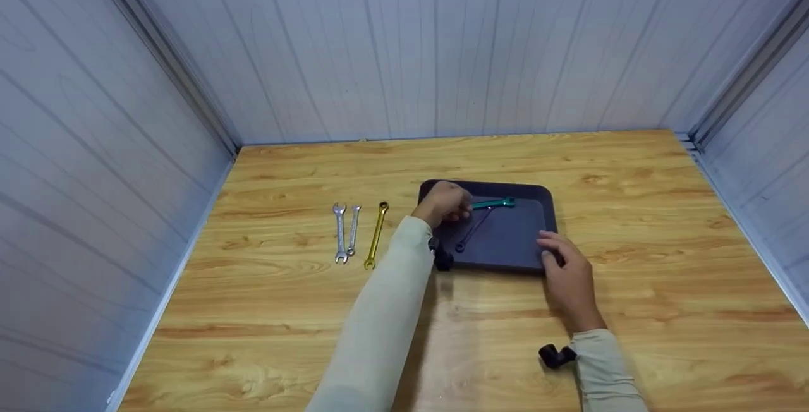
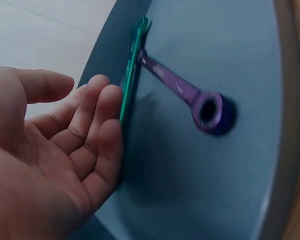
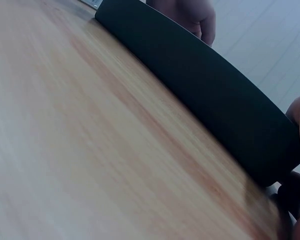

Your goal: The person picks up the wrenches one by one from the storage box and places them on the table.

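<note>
A dark tray [image 1: 505, 257] holds a green wrench [image 1: 496, 203] and a purple wrench [image 1: 475, 229] with a ring end. Over the tray's left part is my left hand [image 1: 447, 201], close to the green wrench's left end. Its fingers bend loosely and the thumb stands apart, with nothing in the palm in the left wrist view; the fingertips [image 2: 110, 132] overlap the green wrench there. My right hand [image 1: 569, 276] grips the tray's right rim near the front corner. In the right wrist view only part of that hand shows, beside the tray's outer wall [image 3: 200, 85].
Left of the tray, two silver wrenches [image 1: 340, 235] and a gold wrench [image 1: 377, 235] lie on the wooden table [image 1: 265, 317]. Pale panel walls [image 1: 404, 52] enclose the table at the back and sides.
</note>
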Motion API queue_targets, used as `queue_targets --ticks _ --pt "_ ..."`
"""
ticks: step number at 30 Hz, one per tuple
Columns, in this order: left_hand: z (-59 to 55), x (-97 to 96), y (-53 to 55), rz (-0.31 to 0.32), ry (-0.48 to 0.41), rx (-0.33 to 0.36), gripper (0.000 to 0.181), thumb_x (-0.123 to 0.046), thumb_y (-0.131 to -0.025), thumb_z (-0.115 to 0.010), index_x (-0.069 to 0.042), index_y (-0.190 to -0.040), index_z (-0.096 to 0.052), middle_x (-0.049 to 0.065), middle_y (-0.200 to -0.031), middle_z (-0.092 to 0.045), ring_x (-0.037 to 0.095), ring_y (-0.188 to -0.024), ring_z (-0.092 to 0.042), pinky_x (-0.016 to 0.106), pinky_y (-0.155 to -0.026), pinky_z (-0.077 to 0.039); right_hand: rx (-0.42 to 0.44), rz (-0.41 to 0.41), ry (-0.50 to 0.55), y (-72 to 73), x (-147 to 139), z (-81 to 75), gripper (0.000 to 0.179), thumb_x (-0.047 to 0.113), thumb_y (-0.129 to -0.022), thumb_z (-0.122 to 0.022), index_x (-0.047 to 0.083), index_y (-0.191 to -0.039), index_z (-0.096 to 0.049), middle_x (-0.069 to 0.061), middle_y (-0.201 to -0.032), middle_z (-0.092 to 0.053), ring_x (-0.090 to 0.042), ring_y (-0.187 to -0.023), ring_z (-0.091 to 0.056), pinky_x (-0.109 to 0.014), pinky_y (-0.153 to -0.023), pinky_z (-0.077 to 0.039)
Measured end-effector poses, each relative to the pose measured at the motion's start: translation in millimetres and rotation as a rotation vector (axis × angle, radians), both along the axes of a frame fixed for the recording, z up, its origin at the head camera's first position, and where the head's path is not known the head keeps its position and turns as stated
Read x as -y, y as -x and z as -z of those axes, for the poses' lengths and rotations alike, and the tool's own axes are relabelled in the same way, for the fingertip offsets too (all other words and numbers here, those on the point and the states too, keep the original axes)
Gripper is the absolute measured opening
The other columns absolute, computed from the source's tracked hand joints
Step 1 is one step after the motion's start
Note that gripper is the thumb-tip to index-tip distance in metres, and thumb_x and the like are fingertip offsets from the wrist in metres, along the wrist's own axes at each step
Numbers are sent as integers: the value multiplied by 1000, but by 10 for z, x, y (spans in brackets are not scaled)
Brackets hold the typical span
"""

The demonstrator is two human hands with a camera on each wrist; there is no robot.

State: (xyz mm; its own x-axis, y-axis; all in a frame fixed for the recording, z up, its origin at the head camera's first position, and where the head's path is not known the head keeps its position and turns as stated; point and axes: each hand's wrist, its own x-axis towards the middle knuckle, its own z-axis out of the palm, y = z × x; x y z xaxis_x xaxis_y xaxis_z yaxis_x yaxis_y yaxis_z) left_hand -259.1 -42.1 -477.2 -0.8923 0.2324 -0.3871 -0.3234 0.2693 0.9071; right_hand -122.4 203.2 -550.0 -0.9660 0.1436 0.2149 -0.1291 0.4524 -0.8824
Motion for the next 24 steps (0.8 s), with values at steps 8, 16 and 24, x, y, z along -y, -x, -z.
queue_targets --ticks 8,16,24 --pt "-106 -23 34 18 138 -7 28 -12 -99 -58 -3 -72 -60 18 -94 -73 24 -74 -65 35 -67 -51 -8 -5 26 69 94 -18 26 8 -102 -54 5 -123 -69 4 -137 -59 -18 -135 -46 -41 -110 -36" --pt "-92 -129 21 96 206 32 16 -10 -93 -68 4 -89 -73 18 -95 -73 26 -80 -69 37 -71 -54 -2 7 30 49 34 -48 25 8 -102 -54 6 -122 -69 3 -137 -59 -18 -136 -45 -41 -110 -36" --pt "71 -216 18 87 332 36 14 -11 -92 -72 2 -90 -77 12 -81 -72 21 -69 -67 34 -66 -56 9 11 17 3 -4 -2 25 6 -101 -55 6 -122 -70 4 -137 -59 -17 -135 -45 -41 -111 -35"
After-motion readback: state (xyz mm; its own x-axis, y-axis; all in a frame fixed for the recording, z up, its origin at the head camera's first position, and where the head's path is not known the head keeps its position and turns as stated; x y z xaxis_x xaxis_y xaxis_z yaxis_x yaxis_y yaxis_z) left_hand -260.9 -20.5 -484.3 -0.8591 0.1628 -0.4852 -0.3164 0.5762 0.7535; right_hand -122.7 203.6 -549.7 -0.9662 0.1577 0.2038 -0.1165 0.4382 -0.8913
